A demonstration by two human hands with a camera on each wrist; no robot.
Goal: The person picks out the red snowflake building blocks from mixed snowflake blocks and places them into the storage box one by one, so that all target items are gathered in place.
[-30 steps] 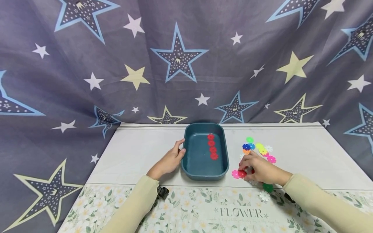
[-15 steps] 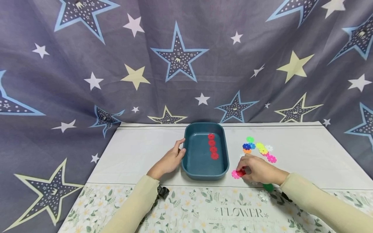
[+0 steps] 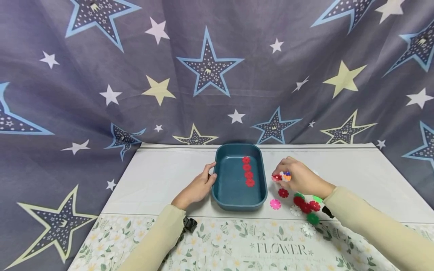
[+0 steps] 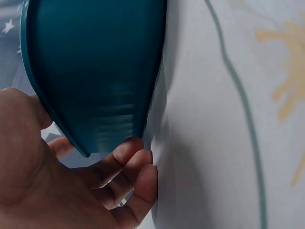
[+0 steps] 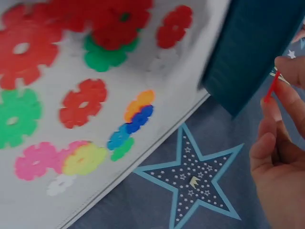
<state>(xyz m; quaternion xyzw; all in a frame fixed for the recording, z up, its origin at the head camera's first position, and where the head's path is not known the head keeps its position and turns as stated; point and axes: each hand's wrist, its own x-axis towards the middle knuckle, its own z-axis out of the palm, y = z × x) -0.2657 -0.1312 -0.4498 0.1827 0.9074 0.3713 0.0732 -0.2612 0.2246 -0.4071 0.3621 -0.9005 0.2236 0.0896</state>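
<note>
A dark teal rectangular plastic basin (image 3: pixel 228 205) stands on the table, with several red flower-shaped plastic discs (image 3: pixel 248 175) in a row along its right side. My left hand (image 3: pixel 196 188) holds the basin's left wall; the left wrist view shows its fingers (image 4: pixel 128 152) against the outside. To the right of the basin, above the table, my right hand (image 3: pixel 303 180) pinches a red flower disc (image 3: pixel 276 177) between thumb and fingers. Seen edge-on in the right wrist view, that disc (image 5: pixel 271 87) is a thin red line. A single red disc (image 3: pixel 283 193) lies below this hand.
Loose red discs (image 3: pixel 306 207), a pink disc (image 3: pixel 275 204), green discs (image 3: pixel 312 218) and white ones (image 3: pixel 309 229) lie at the right. Behind the right hand are blue, orange, yellow and pink discs (image 5: pixel 35 161). A star-patterned curtain (image 3: pixel 217 113) hangs at the table's back edge.
My right hand has lifted a red disc from beside the pink one and moved away from the body, up off the table. The left hand has stayed on the basin.
</note>
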